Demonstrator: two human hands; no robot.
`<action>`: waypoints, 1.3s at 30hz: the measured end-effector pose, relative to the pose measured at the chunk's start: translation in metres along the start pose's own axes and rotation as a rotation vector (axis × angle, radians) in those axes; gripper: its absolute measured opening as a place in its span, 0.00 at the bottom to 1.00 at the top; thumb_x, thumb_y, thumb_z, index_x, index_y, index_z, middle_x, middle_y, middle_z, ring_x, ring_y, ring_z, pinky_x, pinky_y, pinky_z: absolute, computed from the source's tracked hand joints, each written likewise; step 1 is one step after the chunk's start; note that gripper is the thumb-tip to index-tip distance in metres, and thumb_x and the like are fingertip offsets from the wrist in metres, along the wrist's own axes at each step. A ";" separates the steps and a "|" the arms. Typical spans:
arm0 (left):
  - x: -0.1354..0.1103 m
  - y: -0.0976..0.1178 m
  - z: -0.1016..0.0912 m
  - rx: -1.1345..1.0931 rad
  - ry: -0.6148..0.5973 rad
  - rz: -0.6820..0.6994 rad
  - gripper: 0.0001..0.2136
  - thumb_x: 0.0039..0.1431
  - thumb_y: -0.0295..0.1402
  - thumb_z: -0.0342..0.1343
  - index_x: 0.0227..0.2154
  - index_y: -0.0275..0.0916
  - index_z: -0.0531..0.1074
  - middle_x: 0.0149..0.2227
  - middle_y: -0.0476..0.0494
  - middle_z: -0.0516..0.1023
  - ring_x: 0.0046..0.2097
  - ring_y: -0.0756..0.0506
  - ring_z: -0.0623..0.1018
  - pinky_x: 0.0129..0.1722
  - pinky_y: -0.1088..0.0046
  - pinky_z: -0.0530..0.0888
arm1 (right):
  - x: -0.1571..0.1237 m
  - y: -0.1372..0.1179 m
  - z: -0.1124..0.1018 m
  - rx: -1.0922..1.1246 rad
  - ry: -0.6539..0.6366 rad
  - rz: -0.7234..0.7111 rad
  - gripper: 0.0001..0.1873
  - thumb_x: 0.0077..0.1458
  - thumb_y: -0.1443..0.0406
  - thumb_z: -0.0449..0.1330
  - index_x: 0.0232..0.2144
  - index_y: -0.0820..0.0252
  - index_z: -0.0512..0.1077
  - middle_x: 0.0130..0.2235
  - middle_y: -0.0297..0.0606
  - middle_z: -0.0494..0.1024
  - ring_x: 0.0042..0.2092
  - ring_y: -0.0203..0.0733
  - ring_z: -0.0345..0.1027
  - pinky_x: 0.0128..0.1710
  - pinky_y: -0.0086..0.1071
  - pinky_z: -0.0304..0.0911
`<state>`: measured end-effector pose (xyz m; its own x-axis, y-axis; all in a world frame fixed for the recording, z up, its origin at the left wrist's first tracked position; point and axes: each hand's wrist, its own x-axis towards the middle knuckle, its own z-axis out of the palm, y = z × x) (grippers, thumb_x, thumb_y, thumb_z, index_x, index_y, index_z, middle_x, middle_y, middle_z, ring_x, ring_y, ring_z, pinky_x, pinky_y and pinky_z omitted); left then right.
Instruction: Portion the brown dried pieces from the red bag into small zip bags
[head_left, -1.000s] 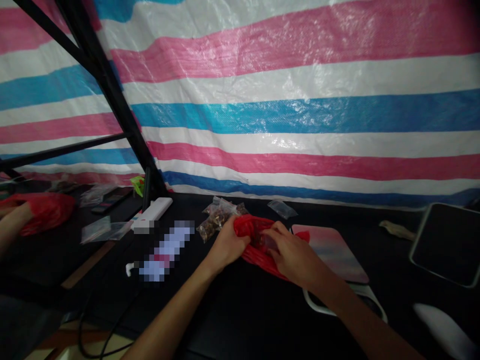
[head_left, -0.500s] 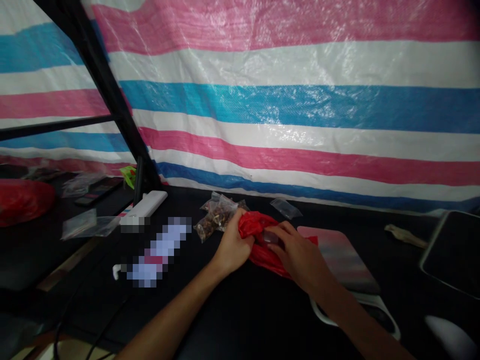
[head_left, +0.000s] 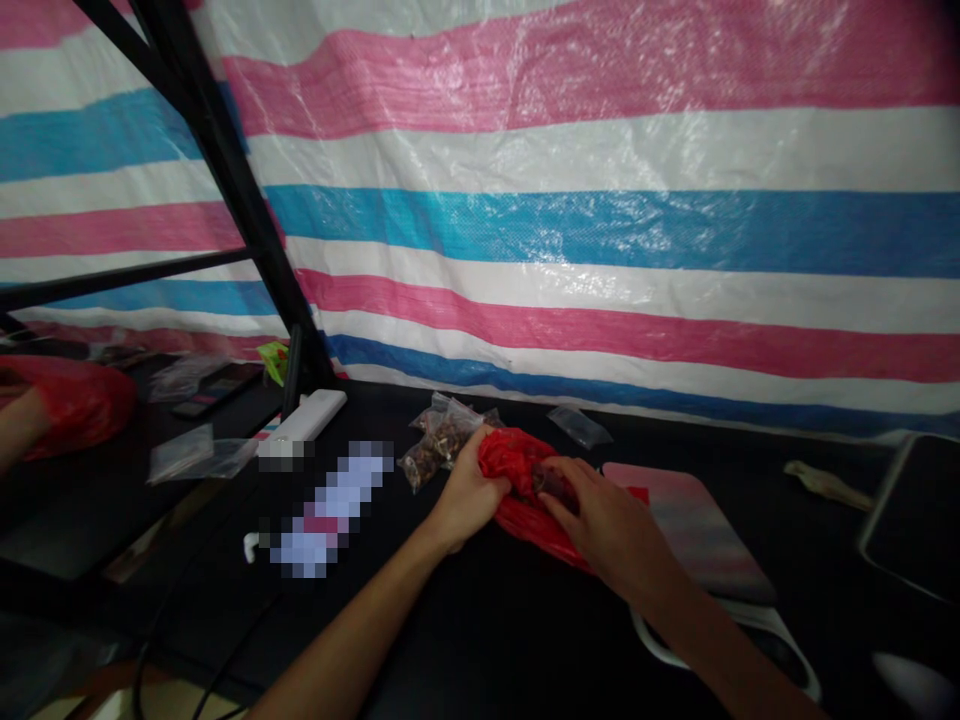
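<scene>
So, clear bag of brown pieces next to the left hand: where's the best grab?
Probably pinch the clear plastic bag by its bare upper edge, coming from the far left. The brown pieces bulk up lower down, and the left hand and red plastic bag crowd its near right side.

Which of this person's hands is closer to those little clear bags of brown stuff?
Left. The left hand sits just in front of the clear bags, gripping a red plastic bag; the right hand is farther away, beyond that red bag.
</scene>
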<state>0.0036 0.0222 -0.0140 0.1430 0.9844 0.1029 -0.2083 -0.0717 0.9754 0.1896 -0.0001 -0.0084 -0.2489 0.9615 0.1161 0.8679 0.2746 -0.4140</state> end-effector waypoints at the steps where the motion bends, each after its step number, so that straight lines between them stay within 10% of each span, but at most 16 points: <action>1: 0.000 0.000 0.000 0.005 0.008 -0.005 0.19 0.43 0.17 0.54 0.40 0.38 0.69 0.34 0.50 0.76 0.34 0.50 0.75 0.37 0.76 0.72 | 0.000 -0.001 0.000 0.005 0.004 0.003 0.15 0.66 0.62 0.56 0.53 0.51 0.71 0.53 0.41 0.79 0.48 0.50 0.77 0.45 0.40 0.69; 11: 0.003 -0.001 -0.015 0.562 0.044 0.308 0.15 0.55 0.18 0.51 0.43 0.40 0.70 0.42 0.44 0.78 0.46 0.43 0.77 0.51 0.66 0.72 | 0.000 -0.003 -0.011 0.051 0.171 0.030 0.18 0.65 0.62 0.52 0.56 0.53 0.66 0.52 0.43 0.79 0.48 0.50 0.77 0.43 0.40 0.69; 20: 0.001 -0.006 -0.011 0.541 0.030 0.313 0.20 0.55 0.15 0.48 0.47 0.40 0.70 0.47 0.43 0.78 0.50 0.43 0.77 0.55 0.64 0.70 | -0.007 -0.004 -0.010 -0.118 -0.021 -0.085 0.17 0.58 0.68 0.56 0.49 0.52 0.71 0.52 0.42 0.77 0.50 0.51 0.75 0.44 0.41 0.68; 39: -0.008 0.007 0.004 -0.180 -0.052 -0.196 0.29 0.43 0.19 0.63 0.51 0.39 0.68 0.44 0.44 0.81 0.42 0.44 0.81 0.45 0.68 0.76 | -0.005 -0.009 -0.003 0.013 -0.002 0.006 0.11 0.62 0.63 0.57 0.47 0.50 0.69 0.45 0.37 0.83 0.45 0.50 0.80 0.38 0.36 0.63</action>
<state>0.0048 0.0134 -0.0077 0.2461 0.9667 -0.0701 -0.3402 0.1539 0.9277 0.1844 -0.0078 -0.0023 -0.2451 0.9630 0.1116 0.8637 0.2692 -0.4260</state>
